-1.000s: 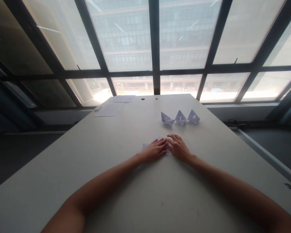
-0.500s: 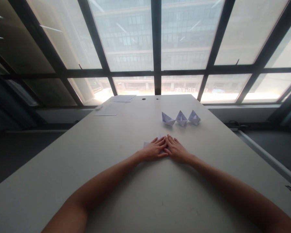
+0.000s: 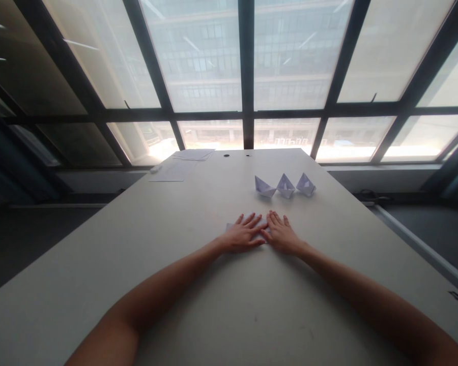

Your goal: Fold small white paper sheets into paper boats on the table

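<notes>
A piece of folded white paper [image 3: 260,222] lies flat on the table, mostly hidden under my hands. My left hand [image 3: 245,234] rests palm down on it, fingers spread. Beside it, my right hand [image 3: 281,234] lies flat with its fingers stretched out, along the paper's right side. The thumbs and index fingers of both hands come close together near the paper's middle. Beyond the hands stand three folded paper boats in a row: a left one [image 3: 265,188], a middle one [image 3: 285,187] and a right one [image 3: 306,185].
Loose white sheets [image 3: 170,172] lie at the far left of the white table [image 3: 198,295], with a small pale object [image 3: 156,170] by them. Two dark holes are near the far edge. Large framed windows [image 3: 191,56] rise behind the table.
My right hand has slid a little to the right, away from the left fingers, baring more of the paper. The left hand's fingers have spread wider. The boats have not moved.
</notes>
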Motion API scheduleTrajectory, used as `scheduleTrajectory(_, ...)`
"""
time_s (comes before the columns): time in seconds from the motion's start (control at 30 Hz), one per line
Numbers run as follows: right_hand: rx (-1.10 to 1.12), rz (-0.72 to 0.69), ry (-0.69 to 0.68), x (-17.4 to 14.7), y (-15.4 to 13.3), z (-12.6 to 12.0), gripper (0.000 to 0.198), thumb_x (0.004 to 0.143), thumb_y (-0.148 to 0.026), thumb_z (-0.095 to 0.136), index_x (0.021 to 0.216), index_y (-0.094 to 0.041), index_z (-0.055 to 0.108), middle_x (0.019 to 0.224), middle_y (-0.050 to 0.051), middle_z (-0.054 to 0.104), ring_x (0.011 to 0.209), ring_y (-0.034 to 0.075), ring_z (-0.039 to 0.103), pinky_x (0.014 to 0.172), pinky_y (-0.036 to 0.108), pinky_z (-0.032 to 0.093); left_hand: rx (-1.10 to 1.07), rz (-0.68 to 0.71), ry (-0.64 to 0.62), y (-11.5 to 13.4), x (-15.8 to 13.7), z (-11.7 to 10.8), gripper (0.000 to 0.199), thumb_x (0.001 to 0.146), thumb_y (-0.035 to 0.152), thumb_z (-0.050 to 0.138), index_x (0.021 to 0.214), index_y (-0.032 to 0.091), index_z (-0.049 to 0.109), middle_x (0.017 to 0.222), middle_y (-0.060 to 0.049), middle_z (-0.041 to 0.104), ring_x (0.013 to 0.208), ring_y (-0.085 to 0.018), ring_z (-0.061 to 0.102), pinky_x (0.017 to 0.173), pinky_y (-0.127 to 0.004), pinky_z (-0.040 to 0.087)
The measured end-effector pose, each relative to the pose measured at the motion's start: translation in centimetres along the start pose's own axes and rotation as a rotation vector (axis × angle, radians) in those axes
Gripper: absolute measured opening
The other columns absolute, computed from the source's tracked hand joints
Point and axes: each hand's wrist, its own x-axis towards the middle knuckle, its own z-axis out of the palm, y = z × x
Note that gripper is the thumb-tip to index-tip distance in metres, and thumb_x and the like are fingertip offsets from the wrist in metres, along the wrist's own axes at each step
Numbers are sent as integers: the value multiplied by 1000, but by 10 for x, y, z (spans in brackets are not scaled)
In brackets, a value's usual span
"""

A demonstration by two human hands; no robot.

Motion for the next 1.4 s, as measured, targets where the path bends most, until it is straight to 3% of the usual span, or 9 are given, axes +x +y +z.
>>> scheduleTrajectory(0.5,-22,5,22,-4,0,-3,72,100,-52,23,155,-7,24,162,17,17,151,27,10,119,52,7,9,38,35,-7,1,4,59,102,59,23,156,38,17,164,-1,12,151,-28,7,119,-58,7)
scheduleTrajectory(0.7,-47,-46,71,-5,1,-2,58,99,-30,24,154,-11,30,162,13,18,151,26,10,119,56,9,-3,78,38,-10,1,5,59,102,56,29,156,36,18,164,0,11,152,-28,5,119,-57,4)
scheduleTrajectory(0.83,-75,-59,95,-5,3,0,62,92,-14,29,154,-11,30,161,12,22,151,26,12,119,55,11,-32,101,44,-10,1,3,60,102,56,31,157,35,18,164,-2,10,152,-28,4,119,-57,2)
scheduleTrajectory(1.03,-37,23,104,-3,7,1,68,85,-5,31,152,-9,34,159,15,28,149,28,19,118,54,17,-180,35,91,-18,7,7,45,105,48,28,140,34,54,161,-2,24,151,-23,12,121,-50,12)
scheduleTrajectory(1.17,-32,38,124,-3,5,-2,70,82,-3,33,151,-8,36,159,17,29,149,29,18,119,54,15,-192,19,158,-18,9,8,35,102,43,43,129,34,63,158,-1,33,150,-22,19,121,-48,14)
scheduleTrajectory(1.3,-61,-20,201,-7,-1,-9,66,82,-3,36,147,-12,44,160,14,26,151,27,9,120,53,9,-147,83,180,-10,6,5,37,103,32,41,136,33,57,158,0,33,149,-20,21,122,-47,14)
scheduleTrajectory(1.4,-33,-152,253,-9,-4,-11,67,81,-2,37,147,-13,45,162,10,23,151,24,5,121,51,10,-112,116,134,-5,3,3,47,102,36,42,149,29,42,160,-4,28,150,-24,17,122,-49,14)
